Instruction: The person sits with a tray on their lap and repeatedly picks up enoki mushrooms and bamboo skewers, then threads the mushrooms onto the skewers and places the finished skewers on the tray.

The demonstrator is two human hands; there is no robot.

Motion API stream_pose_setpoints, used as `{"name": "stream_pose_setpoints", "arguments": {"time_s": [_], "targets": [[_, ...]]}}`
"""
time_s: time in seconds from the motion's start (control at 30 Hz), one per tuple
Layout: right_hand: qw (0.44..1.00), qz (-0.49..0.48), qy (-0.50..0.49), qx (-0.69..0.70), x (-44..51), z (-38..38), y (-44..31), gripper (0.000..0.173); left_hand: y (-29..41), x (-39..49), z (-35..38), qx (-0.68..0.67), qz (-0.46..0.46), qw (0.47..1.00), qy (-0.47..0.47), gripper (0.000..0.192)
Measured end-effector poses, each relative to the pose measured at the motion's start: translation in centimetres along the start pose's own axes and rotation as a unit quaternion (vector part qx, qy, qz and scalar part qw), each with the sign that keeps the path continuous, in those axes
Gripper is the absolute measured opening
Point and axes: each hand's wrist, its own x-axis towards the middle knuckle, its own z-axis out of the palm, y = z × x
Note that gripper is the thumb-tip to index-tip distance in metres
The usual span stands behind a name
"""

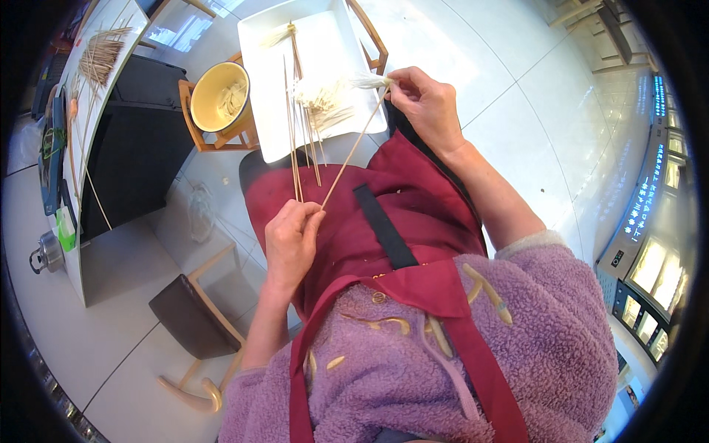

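My right hand (424,105) pinches a small bundle of white strands (370,81), which look like enoki mushroom, at the upper end of a thin wooden skewer (354,148). The skewer's lower end sits between the thumb and fingers of my left hand (291,238), above my dark red apron (388,221). A few more skewers (291,138) run from the tray down to that same hand; whether it grips them is unclear. In the white tray (338,27) lies a heap of pale strands (324,95), and a loaded skewer (295,52) rests farther back.
A yellow enamel bowl (207,83) with pale pieces stands on a wooden chair (188,119) left of the tray. Many bare skewers (102,58) lie on a white table (124,27) farther left. A dark-backed chair (191,313) stands at lower left, near a plastic bag (200,213) on the floor.
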Motion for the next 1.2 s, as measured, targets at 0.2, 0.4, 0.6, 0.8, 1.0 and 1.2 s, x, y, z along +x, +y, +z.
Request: {"name": "stream_pose_setpoints", "arguments": {"time_s": [0.2,0.4,0.6,0.8,1.0,1.2], "targets": [[0.997,-0.008,0.042,0.062,0.5,-0.4,1.1,0.039,-1.9,1.9,0.4,-0.039,-0.042,0.998,0.005,0.008],[0.996,0.066,0.059,-0.01,-0.8,-0.2,5.8,0.036,-3.9,7.8,1.5,-0.172,-0.187,0.967,0.025,0.018],[0.997,0.037,0.055,-0.032,-2.7,1.1,8.4,0.025,-6.1,16.4,3.6,-0.316,-0.213,0.924,0.007,0.019],[0.996,0.041,0.058,-0.046,-2.3,1.0,8.8,0.021,-7.5,21.7,7.6,-0.389,-0.276,0.879,0.019,0.015],[0.996,0.049,0.059,-0.04,-2.0,0.9,9.0,0.017,-8.4,23.4,9.2,-0.266,-0.298,0.917,0.004,0.015],[0.996,0.044,0.053,-0.053,-1.8,1.0,9.0,0.015,-7.1,23.3,9.3,-0.11,-0.249,0.962,0.026,0.022]]}}
